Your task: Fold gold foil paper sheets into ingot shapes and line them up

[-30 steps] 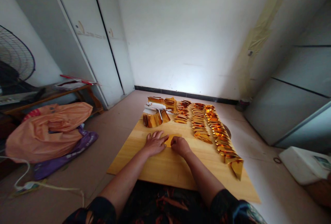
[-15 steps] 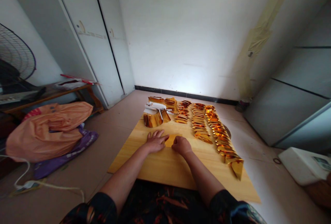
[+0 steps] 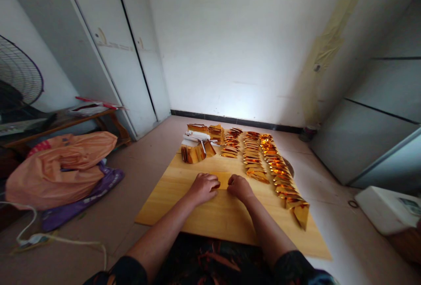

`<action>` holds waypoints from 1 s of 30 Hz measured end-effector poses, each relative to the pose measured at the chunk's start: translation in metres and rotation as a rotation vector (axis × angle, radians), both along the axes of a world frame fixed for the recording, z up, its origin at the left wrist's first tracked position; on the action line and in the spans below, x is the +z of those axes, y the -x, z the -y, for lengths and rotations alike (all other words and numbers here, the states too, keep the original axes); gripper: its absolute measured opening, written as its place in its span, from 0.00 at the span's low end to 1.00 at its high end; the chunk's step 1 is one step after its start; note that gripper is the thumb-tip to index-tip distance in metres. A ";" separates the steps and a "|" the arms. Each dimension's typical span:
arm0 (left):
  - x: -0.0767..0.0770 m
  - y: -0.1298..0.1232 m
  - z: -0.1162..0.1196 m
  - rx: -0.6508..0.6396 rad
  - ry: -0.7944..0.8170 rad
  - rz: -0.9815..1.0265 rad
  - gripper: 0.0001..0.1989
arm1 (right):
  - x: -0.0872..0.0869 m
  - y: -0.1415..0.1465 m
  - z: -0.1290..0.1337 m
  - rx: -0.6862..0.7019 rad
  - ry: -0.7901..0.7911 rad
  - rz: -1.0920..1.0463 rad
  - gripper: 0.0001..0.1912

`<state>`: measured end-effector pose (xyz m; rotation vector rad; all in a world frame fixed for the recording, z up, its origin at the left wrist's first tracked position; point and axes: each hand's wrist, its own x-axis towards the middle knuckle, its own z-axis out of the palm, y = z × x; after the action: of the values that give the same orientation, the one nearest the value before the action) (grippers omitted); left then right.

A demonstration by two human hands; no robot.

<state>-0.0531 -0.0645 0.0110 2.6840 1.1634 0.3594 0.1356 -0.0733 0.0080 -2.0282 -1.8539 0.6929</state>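
Note:
Between my two hands lies a sheet of gold foil paper point(image 3: 223, 180) on the wooden board point(image 3: 210, 215). My left hand point(image 3: 204, 187) has its fingers curled down on the sheet's left edge. With fingers closed, my right hand point(image 3: 240, 187) pinches the sheet's right edge. To the right, folded gold foil pieces point(image 3: 252, 153) stand in overlapping rows, and a longer row of folded pieces point(image 3: 281, 173) runs along the board's right side. Beyond my left hand are curved gold foil sheets point(image 3: 193, 153) with a white wrapper point(image 3: 196, 136) beside them.
A pale grey cabinet point(image 3: 98, 52) and a fan point(image 3: 19, 74) are at the left, near a low wooden table point(image 3: 66, 122) and an orange bag point(image 3: 59, 166). A white box point(image 3: 386, 210) sits on the right, by a grey fridge-like unit point(image 3: 371, 122). A cord point(image 3: 72, 239) lies on the floor.
My left hand has gone from spread flat to curled at the sheet's left edge. My right hand has shifted slightly right, and more of the gold sheet shows between them.

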 end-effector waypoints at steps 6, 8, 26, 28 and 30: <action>-0.008 -0.001 -0.008 -0.012 -0.049 0.045 0.08 | 0.001 -0.004 0.005 0.093 -0.038 0.091 0.08; -0.010 0.001 -0.009 -0.020 -0.064 0.061 0.09 | 0.000 -0.006 0.008 0.201 -0.158 0.164 0.07; -0.013 -0.012 -0.006 -0.012 -0.065 0.134 0.10 | -0.002 -0.018 0.025 0.423 -0.369 0.318 0.12; -0.013 -0.015 -0.004 -0.022 -0.074 0.133 0.08 | -0.004 -0.020 0.028 0.386 -0.375 0.292 0.12; -0.013 -0.017 -0.003 -0.027 -0.077 0.139 0.08 | -0.006 -0.024 0.027 0.363 -0.377 0.252 0.12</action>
<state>-0.0358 -0.0619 -0.0018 2.6872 1.0931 0.5884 0.1594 -0.1007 0.0023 -1.6145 -2.3206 0.1465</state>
